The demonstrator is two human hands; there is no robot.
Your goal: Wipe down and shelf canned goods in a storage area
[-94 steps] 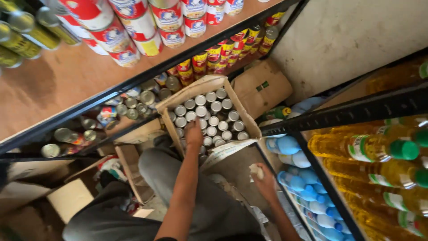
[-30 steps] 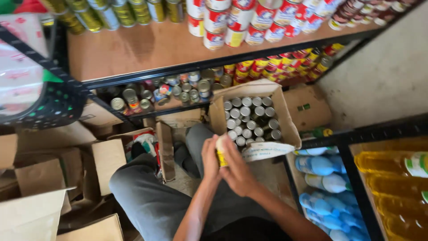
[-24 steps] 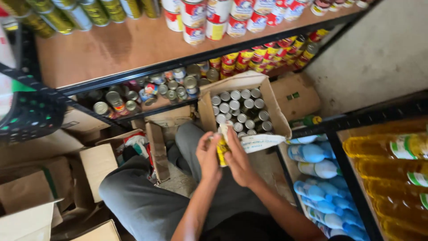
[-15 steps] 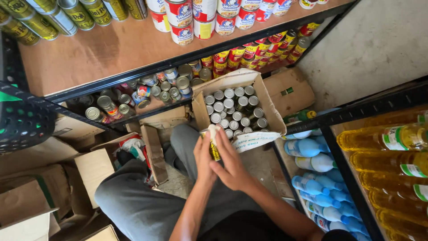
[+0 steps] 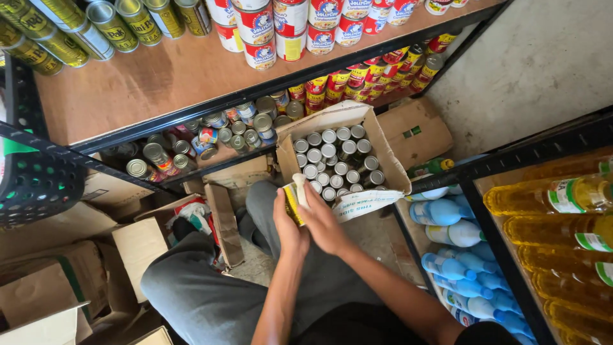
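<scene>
My left hand [image 5: 288,225] and my right hand [image 5: 322,220] together hold one small can [image 5: 295,197] with a yellow label, above my knees. The can is tilted, its pale lid toward the box. Just beyond my hands stands an open cardboard box [image 5: 387,161] filled with several upright silver-topped cans [image 5: 335,160]. I am squatting in grey trousers [image 5: 198,291] on the floor in front of a shelf unit.
A wooden shelf [image 5: 159,76] carries rows of red-and-white and gold cans. The lower shelf holds loose cans [image 5: 223,131]. Empty cardboard boxes [image 5: 137,246] lie at left. A dark plastic basket [image 5: 35,185] hangs at left. Racks with blue bottles [image 5: 460,233] and yellow oil bottles [image 5: 562,198] stand at right.
Three seconds ago my left hand reached into the box; both hands now hold a can drawn out toward me. Over the last second the hands barely moved; the view shifted slightly.
</scene>
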